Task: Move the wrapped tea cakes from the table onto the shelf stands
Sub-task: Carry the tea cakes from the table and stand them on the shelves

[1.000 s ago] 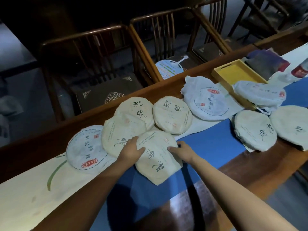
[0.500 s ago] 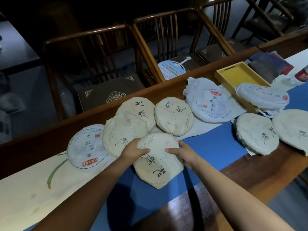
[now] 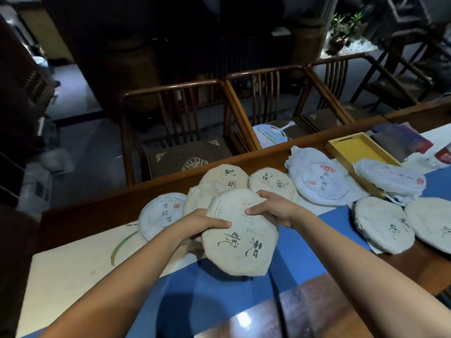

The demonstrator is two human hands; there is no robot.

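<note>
Both hands grip 1 tea cake (image 3: pixel 240 231) by opposite edges, left hand (image 3: pixel 200 224) and right hand (image 3: pixel 273 208) curled round the rim, probably so the wrapper stays closed. It's tilted up above the table (image 3: pixel 317 311), clear of the other cakes (image 3: pixel 273 182); no shelf in view.

Dim room, grey floor (image 3: pixel 80 142). Two wooden spindle-back armchairs (image 3: pixel 175 123) with dark patterned seat cushions (image 3: pixel 188 159) beyond the long wooden table (image 3: pixel 317 313). Third chair (image 3: pixel 400 79) at far right. Potted plant (image 3: pixel 346 28) in a lit corner.

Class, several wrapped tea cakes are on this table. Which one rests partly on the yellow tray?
The white-wrapped tea cake at far right: it leans on the yellow tray, while the others lie on the table's cloths.
</note>
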